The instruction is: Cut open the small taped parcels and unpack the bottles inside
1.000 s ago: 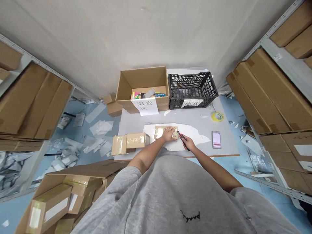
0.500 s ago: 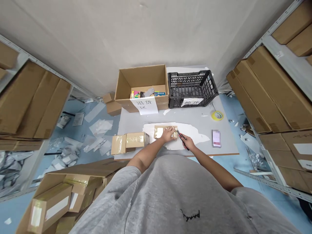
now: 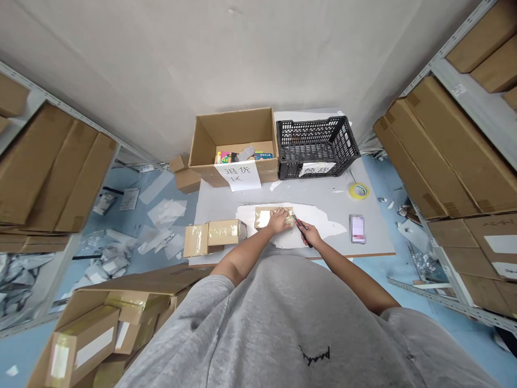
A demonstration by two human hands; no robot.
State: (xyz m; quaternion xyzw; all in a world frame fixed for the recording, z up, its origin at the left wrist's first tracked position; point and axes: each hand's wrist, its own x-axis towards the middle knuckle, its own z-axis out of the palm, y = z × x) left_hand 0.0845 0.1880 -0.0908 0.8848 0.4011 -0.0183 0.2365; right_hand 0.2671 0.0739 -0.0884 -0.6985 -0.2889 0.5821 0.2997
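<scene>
Flat, open left hand (image 3: 278,220) pins the parcel's (image 3: 264,218) 3 o'clock end; it's likely light, stiff, tape-slick. Right hand (image 3: 310,235), fingers closed, grips a cutter (image 3: 299,224).

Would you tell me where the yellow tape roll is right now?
In the head view, the yellow tape roll lies at the right of the table, beside the black crate.

Reaching forward with both bare arms; pressing down with left hand (image 3: 278,220) spread flat, gripping with right hand (image 3: 309,234) curled tight just right of it.
</scene>
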